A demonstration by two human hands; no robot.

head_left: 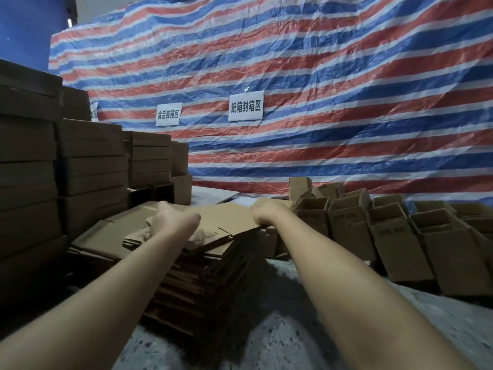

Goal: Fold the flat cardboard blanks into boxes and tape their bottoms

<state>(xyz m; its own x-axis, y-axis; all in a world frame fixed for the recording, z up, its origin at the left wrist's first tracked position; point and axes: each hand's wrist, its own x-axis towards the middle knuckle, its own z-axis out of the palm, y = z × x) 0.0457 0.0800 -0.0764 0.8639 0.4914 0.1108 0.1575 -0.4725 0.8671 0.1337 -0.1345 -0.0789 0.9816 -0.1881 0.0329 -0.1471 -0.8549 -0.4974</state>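
Two hands reach onto one stack of flat blanks (213, 265) on the speckled floor (280, 337). The left hand (170, 218) and the right hand (266, 213) both curl round the top blank (229, 217) — right at its right edge. About six folded boxes (344, 222) stand open-topped at right — bare floor between.
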